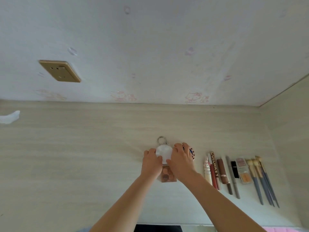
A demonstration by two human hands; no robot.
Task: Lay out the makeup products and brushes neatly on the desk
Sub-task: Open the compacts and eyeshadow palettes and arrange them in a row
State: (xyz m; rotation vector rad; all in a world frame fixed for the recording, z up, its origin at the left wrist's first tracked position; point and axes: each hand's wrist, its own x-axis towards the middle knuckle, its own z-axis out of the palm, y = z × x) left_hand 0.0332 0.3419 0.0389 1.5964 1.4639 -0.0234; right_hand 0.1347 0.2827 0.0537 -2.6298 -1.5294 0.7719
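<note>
A round white compact (163, 152) with a metal ring (161, 140) at its far end lies on the pale wooden desk (83, 156). My left hand (151, 162) and my right hand (181, 160) hold it from either side with curled fingers. Just under my wrists sits a small brown eyeshadow palette (168, 175). A round patterned case (191, 152) peeks out behind my right hand. To the right lies a neat row: a cream tube (207, 171), a red COLORKEY stick (214, 171), a brown lipstick (223, 172), a grey pencil (232, 176), a black tube (235, 169), small pink and orange pans (243, 170), and several brushes (260, 180).
A side panel (287, 131) closes the desk on the right. The wall behind carries a gold socket (59, 71). A white scrap (10, 117) lies at the far left. A black object (158, 228) shows at the desk's near edge.
</note>
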